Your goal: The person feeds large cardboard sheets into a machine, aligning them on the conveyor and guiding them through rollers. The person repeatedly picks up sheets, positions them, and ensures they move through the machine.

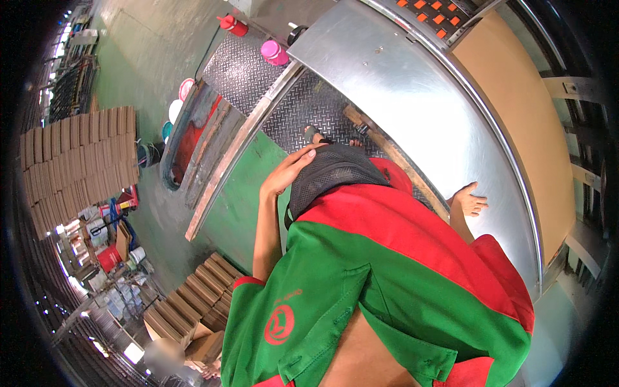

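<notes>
My left hand [291, 169] lies flat on the dark mesh shorts [338, 169] at my thigh, fingers stretched out and holding nothing. At the near edge of a shiny metal table [412, 84], my right hand [469, 201] is open with its fingers apart and nothing in it. I cannot tell whether it touches the metal. Beyond the table's far rail lies a large brown cardboard sheet [516, 129], out of reach of both hands.
A patterned metal step plate [242, 71] carries a pink jug [275, 53] and a red bottle [233, 26]. A long rail [238, 151] runs along my left. Cardboard stacks [80, 155] stand at the left, with more bundled cardboard [193, 293] behind. Another person's hand [211, 369] shows at lower left.
</notes>
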Demonstrator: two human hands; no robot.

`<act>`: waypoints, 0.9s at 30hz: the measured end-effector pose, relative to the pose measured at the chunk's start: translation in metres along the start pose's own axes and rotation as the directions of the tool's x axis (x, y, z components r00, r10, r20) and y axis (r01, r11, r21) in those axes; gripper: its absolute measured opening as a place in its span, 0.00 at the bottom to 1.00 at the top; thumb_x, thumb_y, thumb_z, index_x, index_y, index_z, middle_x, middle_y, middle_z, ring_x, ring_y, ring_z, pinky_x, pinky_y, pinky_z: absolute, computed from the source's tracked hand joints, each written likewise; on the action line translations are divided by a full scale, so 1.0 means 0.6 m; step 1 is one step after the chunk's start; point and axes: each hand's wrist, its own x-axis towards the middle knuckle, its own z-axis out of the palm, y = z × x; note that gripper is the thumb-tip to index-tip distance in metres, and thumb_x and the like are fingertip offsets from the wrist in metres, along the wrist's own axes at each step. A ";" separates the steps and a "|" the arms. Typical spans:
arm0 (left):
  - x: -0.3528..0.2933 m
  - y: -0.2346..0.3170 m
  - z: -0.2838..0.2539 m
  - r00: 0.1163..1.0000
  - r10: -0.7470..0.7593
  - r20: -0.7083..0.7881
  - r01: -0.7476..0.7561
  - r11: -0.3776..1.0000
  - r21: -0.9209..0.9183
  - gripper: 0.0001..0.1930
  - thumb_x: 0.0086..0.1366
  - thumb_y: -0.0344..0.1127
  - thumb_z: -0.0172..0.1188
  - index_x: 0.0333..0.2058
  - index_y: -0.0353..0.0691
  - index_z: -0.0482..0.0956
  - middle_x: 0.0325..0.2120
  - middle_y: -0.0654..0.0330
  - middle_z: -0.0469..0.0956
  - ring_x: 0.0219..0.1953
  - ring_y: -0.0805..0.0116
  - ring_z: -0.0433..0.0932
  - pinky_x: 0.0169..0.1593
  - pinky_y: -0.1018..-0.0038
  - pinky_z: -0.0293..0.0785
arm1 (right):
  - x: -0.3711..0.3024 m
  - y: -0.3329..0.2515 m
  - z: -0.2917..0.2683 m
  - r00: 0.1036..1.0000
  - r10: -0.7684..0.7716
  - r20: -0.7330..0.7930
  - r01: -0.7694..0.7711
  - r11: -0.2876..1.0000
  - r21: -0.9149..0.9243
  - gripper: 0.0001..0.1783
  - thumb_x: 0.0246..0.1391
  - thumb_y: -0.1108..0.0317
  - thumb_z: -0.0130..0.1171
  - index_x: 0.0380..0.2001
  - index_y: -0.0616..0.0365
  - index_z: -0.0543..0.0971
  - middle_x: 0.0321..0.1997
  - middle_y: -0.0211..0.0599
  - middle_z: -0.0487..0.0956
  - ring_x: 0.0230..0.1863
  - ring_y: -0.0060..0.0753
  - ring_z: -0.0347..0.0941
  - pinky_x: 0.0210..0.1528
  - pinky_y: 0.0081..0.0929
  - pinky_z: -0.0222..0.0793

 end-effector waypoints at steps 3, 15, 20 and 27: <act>0.009 0.003 -0.012 0.999 0.039 -0.037 -0.038 0.999 0.017 0.23 0.72 0.48 0.49 0.58 0.41 0.74 0.56 0.57 0.74 0.59 0.65 0.69 0.65 0.71 0.59 | 0.000 -0.004 0.000 1.000 0.010 0.008 -0.010 1.000 -0.014 0.52 0.55 0.25 0.33 0.66 0.60 0.57 0.73 0.61 0.51 0.66 0.55 0.60 0.69 0.55 0.42; 0.012 0.028 -0.040 0.941 0.310 -0.133 -0.301 0.950 0.087 0.14 0.69 0.36 0.58 0.49 0.36 0.81 0.50 0.53 0.80 0.54 0.66 0.76 0.61 0.71 0.67 | -0.002 -0.049 0.013 0.978 0.196 -0.068 -0.201 0.977 -0.067 0.48 0.60 0.30 0.31 0.68 0.60 0.55 0.72 0.59 0.53 0.66 0.51 0.61 0.70 0.57 0.43; 0.012 0.036 -0.016 0.942 0.315 -0.115 -0.307 0.948 0.086 0.15 0.71 0.35 0.53 0.52 0.38 0.79 0.51 0.55 0.79 0.55 0.67 0.75 0.66 0.68 0.61 | -0.002 -0.048 0.010 0.975 0.221 0.011 -0.219 0.972 -0.090 0.48 0.60 0.31 0.30 0.70 0.60 0.53 0.74 0.58 0.49 0.68 0.51 0.58 0.71 0.55 0.41; 0.027 0.041 0.004 0.940 0.324 0.103 -0.337 0.926 0.168 0.18 0.74 0.38 0.46 0.58 0.42 0.74 0.59 0.59 0.73 0.63 0.62 0.67 0.68 0.69 0.57 | 0.010 -0.021 0.053 0.981 0.191 -0.040 -0.195 0.972 -0.131 0.48 0.60 0.31 0.32 0.70 0.60 0.52 0.73 0.57 0.51 0.64 0.50 0.63 0.69 0.56 0.45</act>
